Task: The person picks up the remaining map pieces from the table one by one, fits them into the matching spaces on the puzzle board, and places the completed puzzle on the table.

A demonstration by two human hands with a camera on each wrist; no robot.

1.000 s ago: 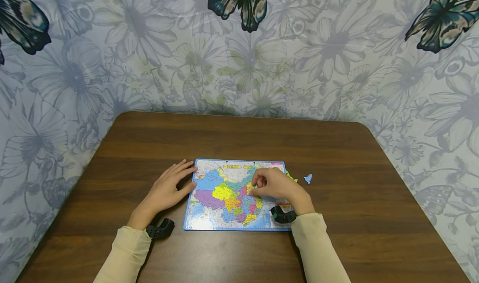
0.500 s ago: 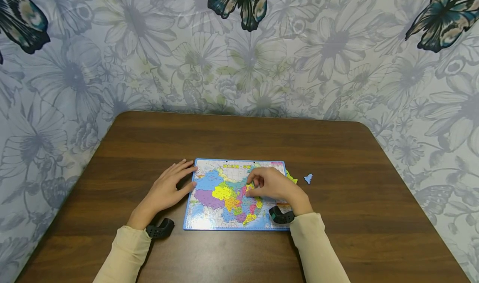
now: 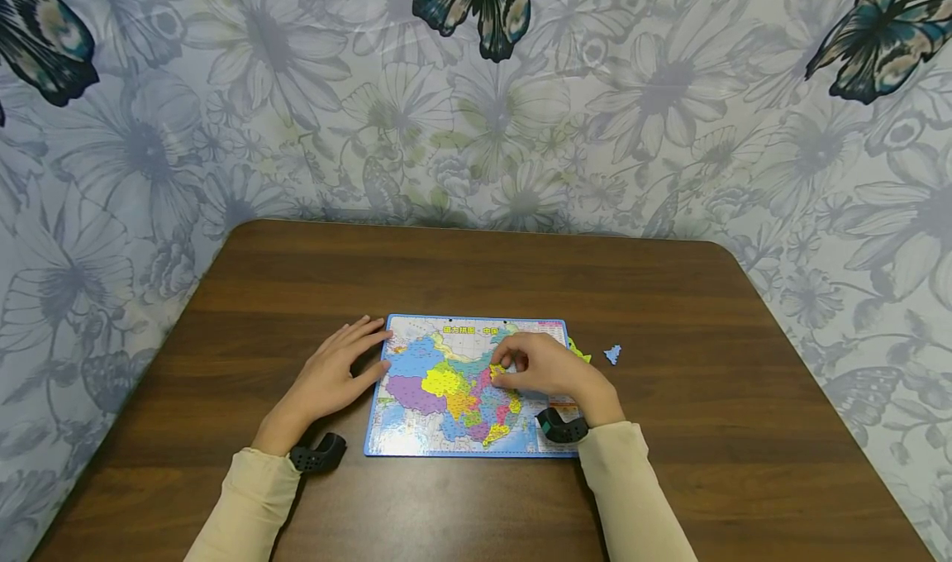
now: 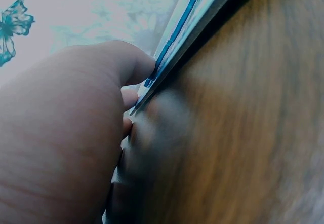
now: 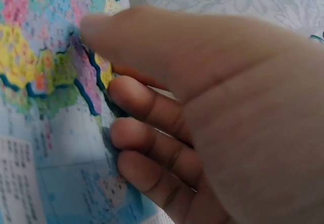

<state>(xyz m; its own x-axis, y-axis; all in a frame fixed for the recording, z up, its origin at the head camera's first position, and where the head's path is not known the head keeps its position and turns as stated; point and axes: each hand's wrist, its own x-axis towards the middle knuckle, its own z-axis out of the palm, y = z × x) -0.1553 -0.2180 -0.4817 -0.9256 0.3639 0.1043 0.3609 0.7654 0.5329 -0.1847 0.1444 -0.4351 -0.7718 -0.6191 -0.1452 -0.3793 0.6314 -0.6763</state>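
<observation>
A blue-edged map jigsaw puzzle board (image 3: 397, 442) lies flat on the brown table, with coloured map pieces across it. My left hand (image 3: 327, 376) lies at its left edge, fingers spread and fairly straight; in the left wrist view the thumb (image 4: 134, 64) touches that edge. Over the right part of the map, my right hand (image 3: 546, 368) pinches a small yellow puzzle piece (image 3: 496, 371) between thumb and forefinger. In the right wrist view the thumb (image 5: 116, 34) is down at the map and the other fingers are curled; the thumb hides the forefinger tip.
Just off the board's right side lies a yellow-green puzzle piece (image 3: 578, 352), partly hidden behind the right hand. Farther right is a small blue piece (image 3: 612, 354). Black bands circle both wrists. A flowered cloth (image 3: 521, 173) with butterflies stands behind the wooden table (image 3: 476, 273).
My right hand shifted slightly left, then stayed at nearly the same spot, with small movements of thumb and fingers. The left hand, board and loose pieces have not moved.
</observation>
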